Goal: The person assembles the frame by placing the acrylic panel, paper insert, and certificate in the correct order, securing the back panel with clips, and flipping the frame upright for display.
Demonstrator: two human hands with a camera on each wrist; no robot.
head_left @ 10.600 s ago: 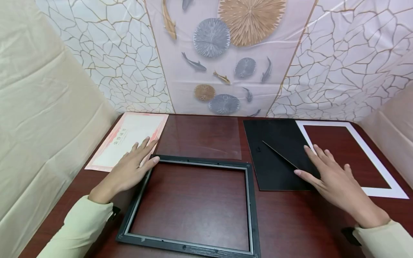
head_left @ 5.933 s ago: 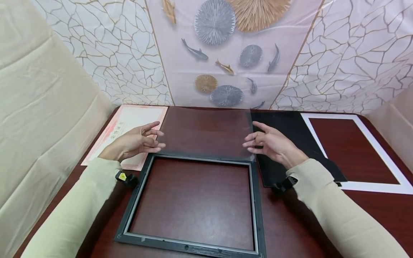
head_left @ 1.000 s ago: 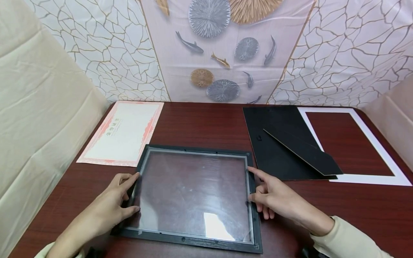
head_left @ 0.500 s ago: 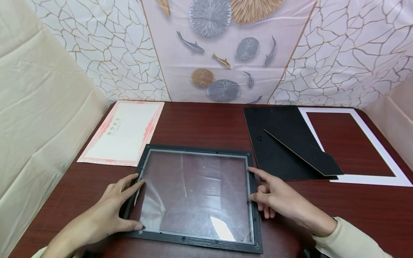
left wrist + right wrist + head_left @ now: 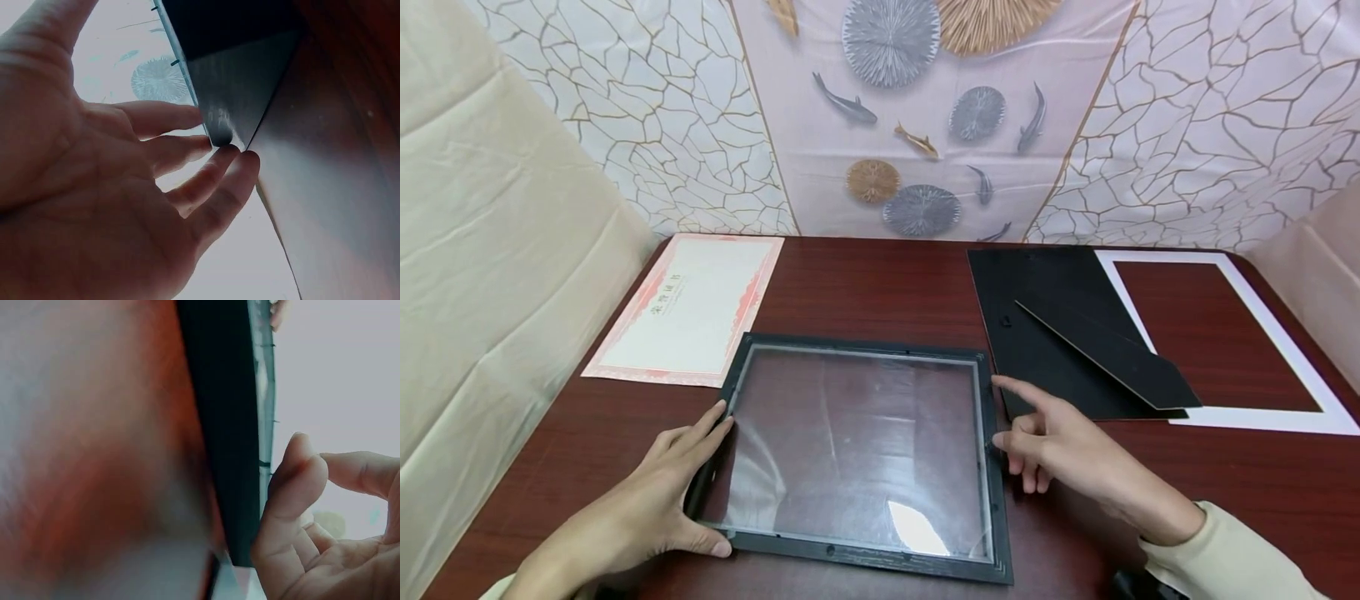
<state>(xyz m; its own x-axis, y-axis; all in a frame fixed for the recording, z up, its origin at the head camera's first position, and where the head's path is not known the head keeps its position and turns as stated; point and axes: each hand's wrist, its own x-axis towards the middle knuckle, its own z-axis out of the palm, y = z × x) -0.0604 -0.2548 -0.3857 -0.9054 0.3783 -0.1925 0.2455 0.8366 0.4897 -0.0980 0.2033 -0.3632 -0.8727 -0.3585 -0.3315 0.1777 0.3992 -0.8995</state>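
A black picture frame (image 5: 880, 563) lies face down on the table, with a clear plastic sheet (image 5: 857, 450) set inside its rails and reflecting a bright patch. My left hand (image 5: 632, 504) spans the frame's left side, fingers stretched to the rail and thumb by the near left corner. Its fingertips meet the black edge (image 5: 244, 81) in the left wrist view. At the right rail is my right hand (image 5: 1067, 442), index finger extended, thumb at the outer edge, remaining fingers bent below. The right wrist view shows these fingers beside the frame's side (image 5: 228, 425).
A pink-bordered certificate (image 5: 688, 312) lies at the back left, reaching the frame's far left corner. Back right, a black backing board (image 5: 1037, 333) with a raised stand leg (image 5: 1112, 354) overlaps a white mat (image 5: 1240, 419). A patterned cloth (image 5: 700, 125) hangs behind the table.
The clear sheet, earlier behind the frame and then between both hands, now sits inside it. Lately the right hand slid outward off the inner rail, and the left thumb moved nearer the front corner.
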